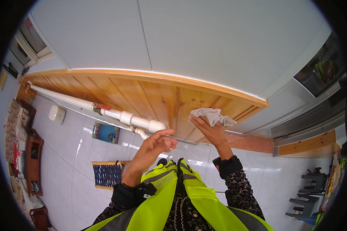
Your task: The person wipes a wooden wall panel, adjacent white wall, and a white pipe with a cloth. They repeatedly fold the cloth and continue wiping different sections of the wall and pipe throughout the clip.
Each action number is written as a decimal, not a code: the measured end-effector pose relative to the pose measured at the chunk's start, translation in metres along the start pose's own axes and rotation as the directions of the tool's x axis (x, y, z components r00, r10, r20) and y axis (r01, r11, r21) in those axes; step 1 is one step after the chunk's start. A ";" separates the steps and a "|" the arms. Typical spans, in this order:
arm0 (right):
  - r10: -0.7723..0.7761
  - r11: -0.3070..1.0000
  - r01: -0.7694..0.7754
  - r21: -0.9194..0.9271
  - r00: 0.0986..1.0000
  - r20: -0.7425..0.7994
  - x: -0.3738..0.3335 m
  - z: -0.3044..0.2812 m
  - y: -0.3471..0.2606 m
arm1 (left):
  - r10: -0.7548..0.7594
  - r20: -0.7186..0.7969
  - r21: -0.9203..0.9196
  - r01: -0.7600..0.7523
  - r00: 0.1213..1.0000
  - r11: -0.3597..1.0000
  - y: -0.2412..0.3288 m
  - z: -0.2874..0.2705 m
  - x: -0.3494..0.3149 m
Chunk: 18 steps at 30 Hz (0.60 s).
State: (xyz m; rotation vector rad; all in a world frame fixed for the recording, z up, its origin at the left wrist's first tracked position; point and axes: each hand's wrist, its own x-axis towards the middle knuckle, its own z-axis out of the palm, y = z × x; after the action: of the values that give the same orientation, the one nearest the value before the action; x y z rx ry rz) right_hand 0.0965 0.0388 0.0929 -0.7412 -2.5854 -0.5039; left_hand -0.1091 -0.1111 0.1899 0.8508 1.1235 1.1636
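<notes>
My right hand (211, 131) presses a crumpled pale cloth (213, 116) against the varnished wood panelling (164, 98) on the lower wall. Part of the cloth sticks out past the fingers on the right. My left hand (152, 150) hangs in the air near the elbow end of a white pipe (142, 122). Its fingers are loosely bent and a little apart, and nothing is in them. Whether the fingertips touch the pipe, I cannot tell.
A folding stool (106, 175) with a dark woven seat stands on the pale tiled floor (71, 154). Near it are a blue mat (106, 133) and a white bin (57, 114). Wooden furniture (34, 161) lines the left; grey plastic stools (304, 206) stand at right.
</notes>
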 end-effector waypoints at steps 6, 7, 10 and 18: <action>0.075 0.981 -0.123 -0.147 0.952 -0.297 -0.013 -0.025 0.013 | -0.001 -0.027 -0.050 -0.001 1.000 0.999 -0.005 -0.006 -0.004; 0.147 0.982 -0.177 -0.057 0.926 -0.348 -0.008 -0.029 0.011 | -0.003 -0.036 -0.056 0.001 0.999 0.998 -0.006 -0.007 -0.006; 0.362 0.929 -0.264 0.258 0.786 -0.501 0.019 -0.042 -0.012 | -0.004 -0.074 -0.071 -0.001 0.997 0.997 -0.008 -0.013 -0.011; 0.142 0.988 -0.081 0.131 0.804 -0.577 0.110 -0.037 -0.045 | 0.011 -0.157 -0.112 -0.029 0.988 0.993 -0.008 -0.027 -0.024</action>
State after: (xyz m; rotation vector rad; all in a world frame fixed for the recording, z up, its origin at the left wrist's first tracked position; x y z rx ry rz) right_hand -0.0041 0.0327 0.1662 -0.5818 -1.9583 -0.4705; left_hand -0.1331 -0.1372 0.1808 0.6937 1.1656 1.3165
